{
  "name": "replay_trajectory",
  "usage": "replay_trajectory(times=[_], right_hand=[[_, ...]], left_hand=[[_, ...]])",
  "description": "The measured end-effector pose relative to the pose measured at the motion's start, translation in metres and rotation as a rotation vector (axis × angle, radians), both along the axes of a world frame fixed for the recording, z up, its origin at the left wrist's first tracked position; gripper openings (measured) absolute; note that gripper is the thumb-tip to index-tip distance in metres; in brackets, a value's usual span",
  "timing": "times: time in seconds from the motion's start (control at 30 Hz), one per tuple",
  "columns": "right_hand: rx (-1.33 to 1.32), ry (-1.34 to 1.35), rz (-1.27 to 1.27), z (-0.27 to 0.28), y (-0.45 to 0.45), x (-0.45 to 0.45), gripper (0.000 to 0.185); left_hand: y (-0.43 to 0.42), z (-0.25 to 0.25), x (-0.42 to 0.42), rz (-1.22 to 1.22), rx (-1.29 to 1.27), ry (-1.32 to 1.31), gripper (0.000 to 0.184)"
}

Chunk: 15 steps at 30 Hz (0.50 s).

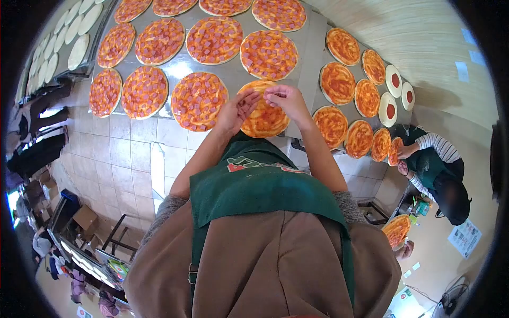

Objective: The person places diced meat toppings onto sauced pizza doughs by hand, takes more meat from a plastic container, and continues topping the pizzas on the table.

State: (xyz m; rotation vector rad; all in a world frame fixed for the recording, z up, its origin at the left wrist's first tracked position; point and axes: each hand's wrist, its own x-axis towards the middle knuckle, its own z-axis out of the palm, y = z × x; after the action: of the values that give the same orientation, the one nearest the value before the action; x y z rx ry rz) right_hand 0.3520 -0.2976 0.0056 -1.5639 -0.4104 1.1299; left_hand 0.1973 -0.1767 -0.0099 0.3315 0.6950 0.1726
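Observation:
My left hand (241,111) is over the left side of a sauced pizza (265,121) at the table's near edge. Its palm is turned partly up, with the fingers loosely bent and apart, and I make out nothing in it. Close beside it, my right hand (286,102) has thumb and fingertips pinched together above the same pizza. Whatever the pinch holds, if anything, is too small to name. This pizza has red sauce and some yellow topping near its far edge, but no ham cubes show on it. A pizza with ham cubes (199,100) lies just left of my hands.
Several ham-topped pizzas (214,41) cover the metal table (310,50). On the right lie sauced pizzas (338,83) and pale bases with sauce dabs (387,109). A co-worker in a striped sleeve (444,146) touches a pizza there. Plain bases (78,52) fill another table at far left.

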Motion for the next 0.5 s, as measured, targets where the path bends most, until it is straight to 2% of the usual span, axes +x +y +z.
replay_trajectory(times=[0.1, 0.2, 0.3, 0.4, 0.5], right_hand=[[-0.072, -0.120, 0.084, -0.028, 0.010, -0.007, 0.017], [-0.140, -0.374, 0.109, -0.049, 0.033, -0.009, 0.015], [-0.305, -0.779, 0.215, -0.054, 0.054, -0.004, 0.013], [-0.344, -0.806, 0.261, -0.054, 0.069, -0.002, 0.010], [-0.410, -0.989, 0.399, -0.050, 0.080, -0.001, 0.009]], left_hand=[[0.003, -0.015, -0.036, 0.076, 0.031, 0.023, 0.038], [0.002, -0.010, -0.070, 0.179, 0.040, 0.084, 0.038], [-0.002, -0.015, -0.096, 0.268, 0.020, 0.073, 0.039], [-0.009, -0.023, -0.114, 0.345, -0.008, 0.068, 0.039], [-0.016, -0.019, -0.121, 0.396, -0.022, 0.098, 0.038]])
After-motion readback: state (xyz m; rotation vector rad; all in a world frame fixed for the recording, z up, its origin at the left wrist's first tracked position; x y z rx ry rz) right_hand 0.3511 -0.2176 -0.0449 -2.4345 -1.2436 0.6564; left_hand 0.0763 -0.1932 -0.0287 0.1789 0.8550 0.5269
